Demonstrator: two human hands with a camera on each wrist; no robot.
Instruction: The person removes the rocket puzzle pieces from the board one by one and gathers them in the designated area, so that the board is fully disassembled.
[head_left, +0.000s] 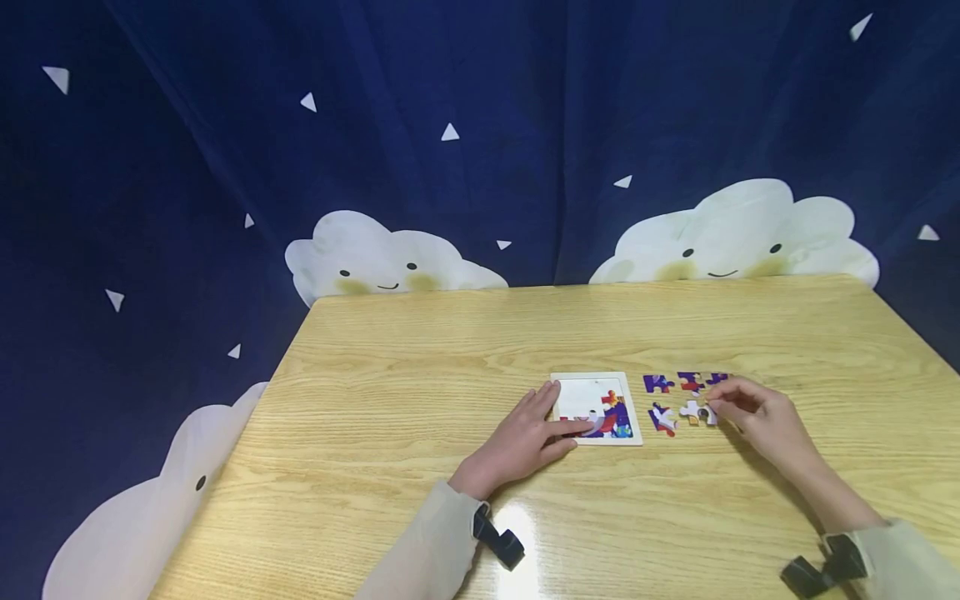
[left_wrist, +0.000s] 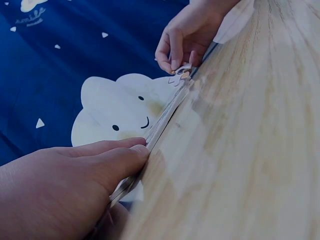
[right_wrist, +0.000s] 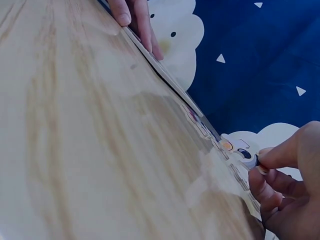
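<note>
A small jigsaw puzzle tray (head_left: 636,429) with a white rim lies on the wooden table, its lower and right parts filled with colourful pieces. My left hand (head_left: 531,433) rests across its left side, the fingers extended, one reaching over the fitted pieces. To the right of the tray, my right hand (head_left: 765,421) pinches a pale puzzle piece (right_wrist: 244,154) with a dark round spot between thumb and fingertips. In the head view this piece (head_left: 692,412) is partly hidden by the fingers. Near it lie several loose purple and red puzzle pieces (head_left: 658,383).
The wooden table (head_left: 405,367) extends to both sides of the tray. Behind it hangs a dark blue curtain (head_left: 510,83) with white triangles and smiling clouds. Each wrist carries a black strap with a small device (head_left: 498,540).
</note>
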